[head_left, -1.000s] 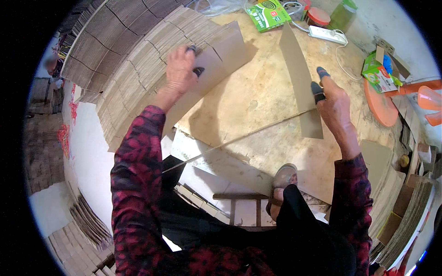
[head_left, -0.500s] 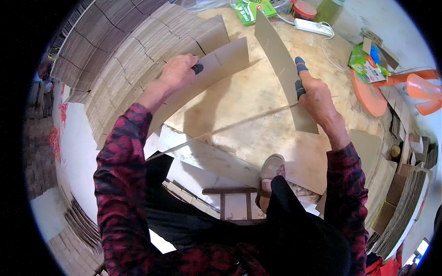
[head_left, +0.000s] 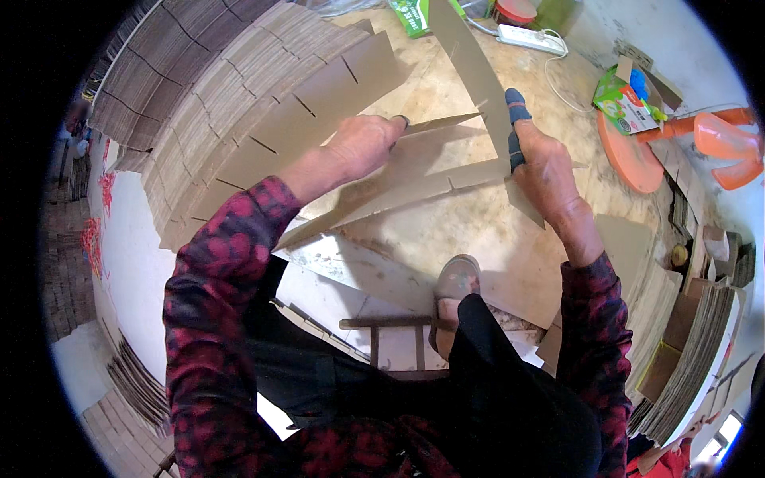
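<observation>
My left hand (head_left: 362, 150) pinches a grey-brown cardboard strip (head_left: 438, 123) near its upper edge, over the middle of the board. Another narrow length with a slit (head_left: 422, 189) runs below that hand toward my right hand; whether it is a separate piece I cannot tell. My right hand (head_left: 546, 163), with dark covers on the thumb and a finger, grips a tall cardboard strip (head_left: 470, 68) that stands slanted on the wooden board (head_left: 510, 263). On the left, slotted strips (head_left: 319, 107) stand packed in a long row.
A power strip (head_left: 532, 38) with a white cable lies at the back. Beside it are a green box (head_left: 413, 17) and a red-lidded jar (head_left: 514, 11). An orange fan-like object (head_left: 637, 155) and a green box (head_left: 625, 103) are at right, above cardboard stacks (head_left: 693, 350).
My left hand has come away from the row at left, moving right with a strip toward the one in my right hand. My right hand has stayed nearly in place.
</observation>
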`<state>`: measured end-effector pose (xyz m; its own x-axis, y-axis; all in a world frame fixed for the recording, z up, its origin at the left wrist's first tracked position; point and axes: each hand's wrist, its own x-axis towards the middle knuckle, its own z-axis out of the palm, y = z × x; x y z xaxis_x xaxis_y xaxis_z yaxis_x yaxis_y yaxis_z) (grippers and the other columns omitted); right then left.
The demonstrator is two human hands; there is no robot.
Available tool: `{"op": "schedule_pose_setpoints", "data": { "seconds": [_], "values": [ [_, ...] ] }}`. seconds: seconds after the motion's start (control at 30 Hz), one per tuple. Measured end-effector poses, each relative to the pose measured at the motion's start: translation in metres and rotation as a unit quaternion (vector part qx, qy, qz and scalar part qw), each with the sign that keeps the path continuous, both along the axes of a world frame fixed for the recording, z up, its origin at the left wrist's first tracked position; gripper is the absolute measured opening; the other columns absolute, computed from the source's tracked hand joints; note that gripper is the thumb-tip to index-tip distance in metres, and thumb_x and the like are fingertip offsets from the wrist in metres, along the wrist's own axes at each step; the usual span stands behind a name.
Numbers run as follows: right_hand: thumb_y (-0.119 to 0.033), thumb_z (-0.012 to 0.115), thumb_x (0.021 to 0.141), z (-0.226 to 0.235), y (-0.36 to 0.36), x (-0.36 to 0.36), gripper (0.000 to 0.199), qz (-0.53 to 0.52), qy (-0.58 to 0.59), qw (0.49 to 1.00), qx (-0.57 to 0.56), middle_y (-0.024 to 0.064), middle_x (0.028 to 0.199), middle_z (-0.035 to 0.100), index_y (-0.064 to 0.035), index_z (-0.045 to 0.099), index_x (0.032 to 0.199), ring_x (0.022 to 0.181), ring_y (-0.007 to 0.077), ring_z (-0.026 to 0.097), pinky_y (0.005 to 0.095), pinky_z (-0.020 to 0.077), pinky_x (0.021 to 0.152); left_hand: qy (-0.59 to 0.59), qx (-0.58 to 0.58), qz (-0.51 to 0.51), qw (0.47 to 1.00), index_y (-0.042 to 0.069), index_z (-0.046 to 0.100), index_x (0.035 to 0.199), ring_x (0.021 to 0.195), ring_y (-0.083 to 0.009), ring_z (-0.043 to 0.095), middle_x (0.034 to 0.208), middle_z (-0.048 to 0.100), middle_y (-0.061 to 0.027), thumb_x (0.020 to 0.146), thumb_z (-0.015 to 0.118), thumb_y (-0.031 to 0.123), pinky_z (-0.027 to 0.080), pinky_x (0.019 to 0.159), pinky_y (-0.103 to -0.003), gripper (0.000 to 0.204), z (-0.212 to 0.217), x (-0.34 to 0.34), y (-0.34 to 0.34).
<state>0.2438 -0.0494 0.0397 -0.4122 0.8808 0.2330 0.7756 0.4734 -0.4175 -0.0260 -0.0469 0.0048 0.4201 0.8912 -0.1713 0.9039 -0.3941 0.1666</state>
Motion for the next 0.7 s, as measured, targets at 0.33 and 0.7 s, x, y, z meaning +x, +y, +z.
{"op": "schedule_pose_setpoints", "data": {
  "seconds": [0.33, 0.7],
  "values": [
    [0.005, 0.054, 0.071, 0.002, -0.023, 0.029, 0.073, -0.041, -0.021, 0.999, 0.015, 0.022, 0.08, 0.06, -0.0076, 0.034, 0.14, 0.071, 0.0415, 0.059, 0.0473, 0.0469, 0.061, -0.087, 0.027, 0.0, 0.996, 0.002, 0.052, 0.095, 0.077, -0.04, 0.063, 0.077, 0.063, -0.021, 0.073, 0.058, 0.007, 0.05, 0.067, -0.048, 0.024, -0.009, 0.056, 0.002],
    [0.005, 0.056, 0.069, -0.017, -0.033, 0.019, 0.028, -0.032, -0.016, 0.998, -0.054, 0.02, 0.077, 0.059, -0.0041, 0.049, 0.094, 0.073, 0.0419, 0.06, 0.0489, 0.0474, 0.06, -0.236, 0.038, 0.007, 0.971, 0.003, 0.057, 0.088, 0.076, -0.0414, 0.062, 0.077, 0.063, -0.0199, 0.073, 0.057, 0.01, 0.048, 0.066, -0.049, 0.017, -0.003, 0.1, 0.009]
  ]
}}
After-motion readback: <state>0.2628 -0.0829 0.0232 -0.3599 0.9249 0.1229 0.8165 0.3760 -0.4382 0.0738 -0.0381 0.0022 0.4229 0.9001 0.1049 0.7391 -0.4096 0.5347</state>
